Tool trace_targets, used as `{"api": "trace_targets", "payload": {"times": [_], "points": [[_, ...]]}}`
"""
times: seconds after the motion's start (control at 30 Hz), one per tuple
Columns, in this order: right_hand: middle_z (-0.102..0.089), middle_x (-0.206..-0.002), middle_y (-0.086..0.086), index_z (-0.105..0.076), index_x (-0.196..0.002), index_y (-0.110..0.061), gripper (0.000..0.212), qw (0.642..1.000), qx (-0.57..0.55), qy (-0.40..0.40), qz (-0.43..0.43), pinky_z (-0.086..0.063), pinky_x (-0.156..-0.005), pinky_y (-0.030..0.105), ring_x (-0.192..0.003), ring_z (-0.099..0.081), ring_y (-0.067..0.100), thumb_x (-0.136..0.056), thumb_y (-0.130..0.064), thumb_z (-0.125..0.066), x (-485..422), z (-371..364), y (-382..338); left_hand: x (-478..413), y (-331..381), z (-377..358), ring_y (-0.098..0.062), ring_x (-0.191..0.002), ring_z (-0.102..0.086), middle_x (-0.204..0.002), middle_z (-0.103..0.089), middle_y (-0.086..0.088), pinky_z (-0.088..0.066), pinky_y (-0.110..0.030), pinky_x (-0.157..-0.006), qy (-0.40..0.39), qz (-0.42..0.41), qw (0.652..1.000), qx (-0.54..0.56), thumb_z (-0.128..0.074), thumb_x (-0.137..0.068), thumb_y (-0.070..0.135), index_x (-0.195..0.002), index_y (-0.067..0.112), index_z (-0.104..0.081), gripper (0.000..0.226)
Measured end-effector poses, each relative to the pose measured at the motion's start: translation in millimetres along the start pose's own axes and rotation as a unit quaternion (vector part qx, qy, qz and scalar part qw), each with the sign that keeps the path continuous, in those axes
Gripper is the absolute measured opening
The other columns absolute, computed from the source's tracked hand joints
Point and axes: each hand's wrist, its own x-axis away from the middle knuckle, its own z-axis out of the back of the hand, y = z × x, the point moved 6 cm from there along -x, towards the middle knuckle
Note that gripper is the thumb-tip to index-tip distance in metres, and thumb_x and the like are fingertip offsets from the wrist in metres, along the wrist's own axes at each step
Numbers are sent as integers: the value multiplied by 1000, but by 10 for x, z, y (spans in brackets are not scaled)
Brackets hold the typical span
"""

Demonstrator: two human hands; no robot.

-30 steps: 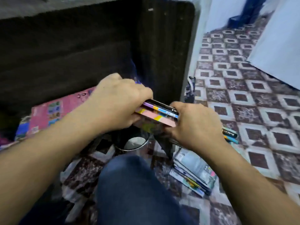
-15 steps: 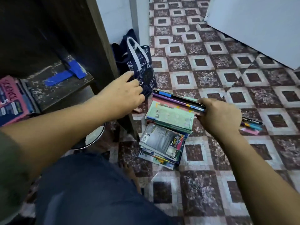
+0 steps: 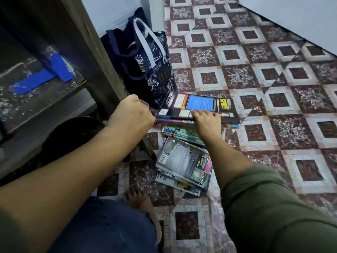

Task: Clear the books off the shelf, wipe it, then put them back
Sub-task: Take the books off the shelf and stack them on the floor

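Right hand (image 3: pixel 207 123) lies flat, fingers straight, on the black-covered top book (image 3: pixel 198 106), long axis left-right across the floor stack, while the left hand (image 3: pixel 132 114) pinches its left end.

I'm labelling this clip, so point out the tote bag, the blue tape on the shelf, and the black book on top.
tote bag (image 3: pixel 145 61), head view, printed front panel.
blue tape (image 3: pixel 36 80), head view, long strip's middle.
black book (image 3: pixel 200 105), head view, blue cover panel.
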Motion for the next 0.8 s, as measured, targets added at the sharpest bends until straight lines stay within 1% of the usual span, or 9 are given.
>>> {"api": "trace_targets", "payload": {"times": [0.1, 0.2, 0.27, 0.33, 0.4, 0.5, 0.6, 0.67, 0.8], "points": [[-25, -157, 2, -20, -149, -24, 69, 993, -12, -114, -21, -43, -102, 41, -139, -32, 27, -93, -1, -53, 202, -511, -58, -8, 23, -102, -20, -43, -6, -38, -8, 6, -21, -26, -56, -22, 3, 999, -28, -53, -38, 14, -44, 25, -64, 17], [-16, -161, 0, -14, -153, -25, 79, 993, -24, -112, -32, -29, -116, 39, -144, -23, 26, -90, 6, -51, 287, -647, -52, -14, 11, -186, -25, -50, 5, -46, 1, 0, -11, -32, -63, -71, 10, 997, -33, -57, -46, 16, -61, 37, -72, 30], [-22, -159, 1, -20, -152, -25, 72, 990, -40, -132, -30, -33, -113, 39, -142, -28, 26, -92, -3, -54, 263, -581, -59, -20, -18, -67, -18, -40, -14, -39, -13, 7, -15, -29, -60, -27, 25, 999, -22, -69, -40, 17, -48, 27, -63, 14], [-41, -149, 2, -37, -144, -25, 59, 984, -50, -169, -20, -43, -102, 39, -129, -46, 26, -92, -25, -63, 274, -391, -129, 29, 25, 44, -15, -42, -36, -41, -28, 8, -23, -26, -57, 51, -15, 999, -3, -71, -38, 7, -43, 24, -41, 35], [-58, -126, 1, -51, -132, -24, 47, 982, -49, -180, 6, -51, -89, 37, -108, -59, 23, -91, -44, -61, 364, -95, -298, 180, 53, 164, -18, -53, -47, -51, -40, 3, -39, -27, -63, 172, -72, 981, 45, -63, -62, -4, -53, 18, -45, 30], [-64, -113, 2, -58, -123, -21, 34, 984, -76, -151, 62, -52, -76, 31, -98, -61, 21, -94, -39, -57, 639, 448, -710, 638, -82, 30, -25, -71, -57, -72, -58, -3, -50, -40, -82, 264, -92, 950, 137, -39, -93, -3, -76, 13, -61, 32], [-63, -114, 2, -56, -122, -26, 32, 980, -94, -95, 148, -48, -73, 32, -102, -61, 26, -92, -37, -55, 1001, 1120, -1258, 1232, -506, -195, -28, -72, -62, -76, -64, -3, -52, -39, -66, 207, 34, 957, 201, -60, -78, 6, -84, 14, -69, 14], [-61, -117, 2, -55, -123, -29, 35, 972, -106, -62, 202, -49, -77, 35, -107, -60, 28, -90, -40, -56, 1161, 1546, -1609, 1610, -836, -448, -30, -71, -65, -76, -68, -7, -54, -40, -63, 136, 154, 945, 253, -75, -69, 9, -87, 12, -72, 18], [-61, -120, 2, -55, -128, -28, 40, 944, -117, 6, 308, -48, -82, 35, -111, -59, 26, -90, -41, -56, 1324, 2297, -2512, 2557, -1321, -993, -35, -90, -64, -100, -68, -14, -55, -48, -78, -32, 355, 876, 324, -80, -67, 29, -107, 17, -65, 44]]}}
